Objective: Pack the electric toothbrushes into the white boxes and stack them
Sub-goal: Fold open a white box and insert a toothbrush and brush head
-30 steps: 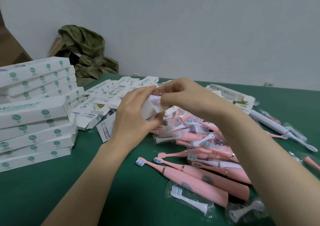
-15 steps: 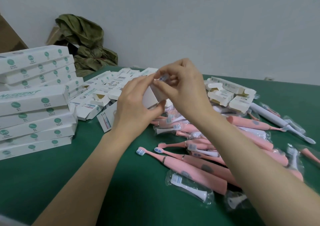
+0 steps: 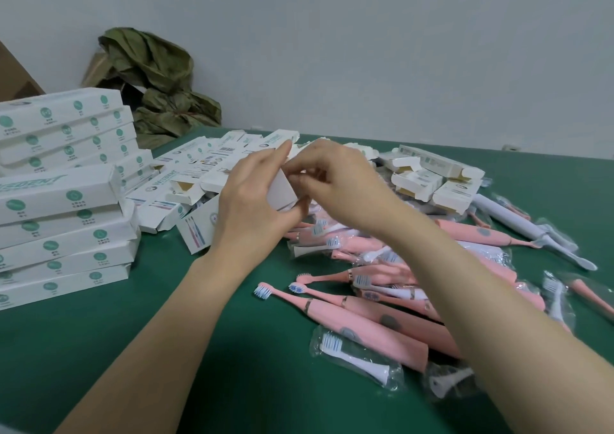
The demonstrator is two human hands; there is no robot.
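My left hand (image 3: 252,207) grips a white box (image 3: 281,192) held end-on above the table, thumb under it and fingers over the top. My right hand (image 3: 335,181) pinches the box's end flap right beside the left fingers. Under my right forearm lies a heap of pink electric toothbrushes (image 3: 372,320). A stack of closed white boxes (image 3: 63,201) with green dots stands at the left. What is inside the held box is hidden.
Empty open white boxes (image 3: 199,168) lie scattered behind my hands, more of them (image 3: 432,181) at the right. Bagged brush heads (image 3: 355,354) lie near the front. A white toothbrush (image 3: 518,224) lies far right. Green cloth bundle (image 3: 156,85) sits against the wall. Green tabletop (image 3: 166,317).
Both hands with the box rose from the toothbrush heap and then settled slightly lower and left; my right fingers shifted to the box's end flap.
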